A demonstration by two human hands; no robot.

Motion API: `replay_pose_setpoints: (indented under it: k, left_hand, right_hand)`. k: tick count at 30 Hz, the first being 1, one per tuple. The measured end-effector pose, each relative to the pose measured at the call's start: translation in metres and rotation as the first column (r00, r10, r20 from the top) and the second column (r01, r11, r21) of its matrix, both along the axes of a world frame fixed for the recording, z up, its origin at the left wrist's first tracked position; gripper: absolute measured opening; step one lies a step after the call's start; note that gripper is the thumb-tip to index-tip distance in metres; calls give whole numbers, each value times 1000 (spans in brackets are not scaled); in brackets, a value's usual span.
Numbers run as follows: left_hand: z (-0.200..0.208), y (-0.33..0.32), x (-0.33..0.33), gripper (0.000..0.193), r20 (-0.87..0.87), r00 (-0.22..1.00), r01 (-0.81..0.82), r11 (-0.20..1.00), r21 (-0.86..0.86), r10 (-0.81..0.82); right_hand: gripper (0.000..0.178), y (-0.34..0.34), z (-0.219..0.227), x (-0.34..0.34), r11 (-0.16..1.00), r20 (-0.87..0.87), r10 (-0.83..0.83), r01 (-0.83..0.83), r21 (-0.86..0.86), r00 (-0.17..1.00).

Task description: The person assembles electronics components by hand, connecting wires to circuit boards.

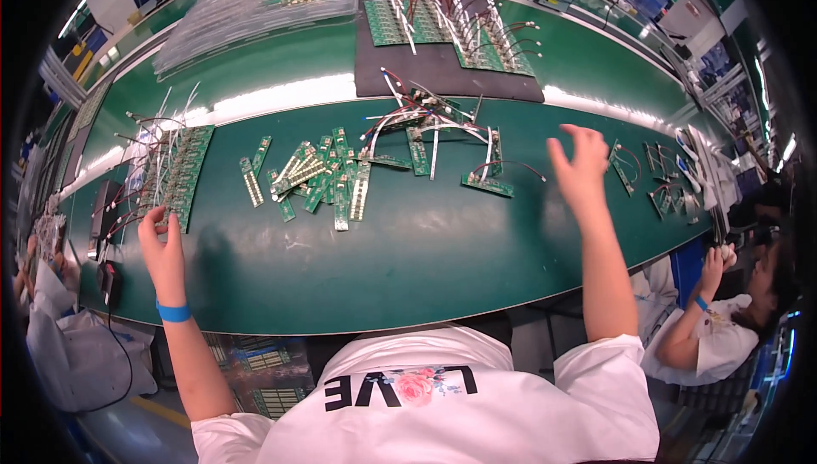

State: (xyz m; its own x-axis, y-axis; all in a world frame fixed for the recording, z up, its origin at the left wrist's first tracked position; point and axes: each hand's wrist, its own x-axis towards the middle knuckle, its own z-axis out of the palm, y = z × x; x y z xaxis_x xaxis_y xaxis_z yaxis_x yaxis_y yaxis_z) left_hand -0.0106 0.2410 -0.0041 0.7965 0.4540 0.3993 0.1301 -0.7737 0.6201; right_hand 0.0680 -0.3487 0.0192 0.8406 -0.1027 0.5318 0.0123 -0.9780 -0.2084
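We see our left hand (162, 247) resting on the long green work table (425, 260), with a blue band (173, 312) on the wrist. Its fingers are bent a little and loose, and the tips touch the near end of a flat green circuit board panel with white wires (174, 173). We cannot tell if the fingers pinch it or only press on it. Our right hand (579, 166) is lifted above the table with its fingers spread wide and slack, and it holds nothing. It is near a small green circuit strip with thin red wires (488, 183), but not touching it. Between the two hands lies a loose pile of narrow green circuit strips (317, 179), and behind it a tangle of strips with red and white wires (421, 119). Farther back sits a dark mat with more wired green boards (442, 68). The part of the table nearest our body is bare, so there is room to move both hands there. The table's near edge curves just in front of our white shirt (425, 404). Another person in white (711, 328) sits past the right end of the table.
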Motion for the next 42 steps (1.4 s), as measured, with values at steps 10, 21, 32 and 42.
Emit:
replay_pose_setpoints:
  k: [10, 21, 32, 42]
  left_hand:
    - [3, -190, 37, 31, -24, 740, 648, 703, 295, -672]
    - [-20, -203, 39, 25, -93, 686, 727, 675, 126, -722]
    - [2, -212, 30, 24, 329, 651, 521, 88, -849, -684]
    - [6, -213, 27, 19, 318, 632, 486, 42, -873, -707]
  right_hand:
    - [31, 180, -33, -36, 663, -83, 749, -744, 80, 658]
    - [25, 212, -57, -10, 698, -108, 615, -477, 534, 781]
    - [33, 193, -23, -22, 414, 178, 862, -862, 294, 474]
    - [30, 166, -8, -36, 381, -82, 891, -637, 670, 447]
